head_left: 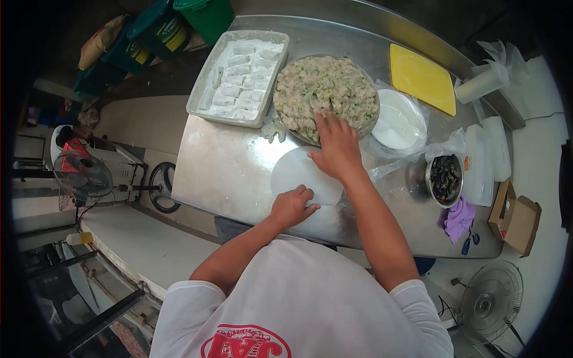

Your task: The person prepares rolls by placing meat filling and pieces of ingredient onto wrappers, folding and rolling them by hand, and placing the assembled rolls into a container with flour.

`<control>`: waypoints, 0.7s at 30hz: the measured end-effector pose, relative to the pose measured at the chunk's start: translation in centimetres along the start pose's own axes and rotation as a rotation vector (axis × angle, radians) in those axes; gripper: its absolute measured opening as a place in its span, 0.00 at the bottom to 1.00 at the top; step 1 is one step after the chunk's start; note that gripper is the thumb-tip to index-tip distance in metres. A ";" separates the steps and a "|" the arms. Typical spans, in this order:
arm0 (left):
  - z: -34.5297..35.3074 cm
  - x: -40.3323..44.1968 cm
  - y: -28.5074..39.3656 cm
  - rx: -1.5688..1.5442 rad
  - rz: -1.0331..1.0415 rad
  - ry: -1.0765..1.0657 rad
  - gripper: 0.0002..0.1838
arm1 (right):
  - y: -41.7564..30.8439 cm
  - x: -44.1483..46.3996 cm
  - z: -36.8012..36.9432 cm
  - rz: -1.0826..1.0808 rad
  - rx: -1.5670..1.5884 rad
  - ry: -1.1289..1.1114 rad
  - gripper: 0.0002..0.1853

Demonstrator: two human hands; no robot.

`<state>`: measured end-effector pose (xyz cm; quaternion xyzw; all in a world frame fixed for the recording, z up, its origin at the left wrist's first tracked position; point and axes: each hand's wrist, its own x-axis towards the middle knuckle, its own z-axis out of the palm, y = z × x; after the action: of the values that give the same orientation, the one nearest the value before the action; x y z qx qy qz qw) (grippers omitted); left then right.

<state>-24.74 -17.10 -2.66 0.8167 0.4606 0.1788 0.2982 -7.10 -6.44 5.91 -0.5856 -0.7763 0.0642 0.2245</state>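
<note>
A large round tray holds a heap of pale minced filling (325,86) flecked with green and yellow. My right hand (338,146) reaches over its near edge, fingers stretched onto the filling and thumb out to the side. Below lies a smooth, pale round sheet (292,170), perhaps a wrapper, flat on the steel table. My left hand (292,207) rests over the sheet's near edge with its fingers curled; whatever they hold, if anything, is hidden. At the upper left stands a rectangular tub (196,106) with several white, powder-dusted rolls (239,80) in rows.
Right of the filling lies a white round stack (400,119) in plastic. Behind it is a yellow board (422,77). A metal bowl of dark pieces (446,179), a purple cloth (459,219) and an open cardboard box (514,218) sit at the right. A fan (489,304) stands beyond the table.
</note>
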 end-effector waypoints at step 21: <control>-0.4 0.3 0.5 0.011 0.033 -0.009 0.17 | 3.2 0.0 0.5 0.050 0.134 -0.202 0.30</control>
<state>-24.47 -16.92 -2.02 0.8264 0.4470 0.1776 0.2927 -4.52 -5.37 4.28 -0.5789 -0.7742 0.1800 0.1820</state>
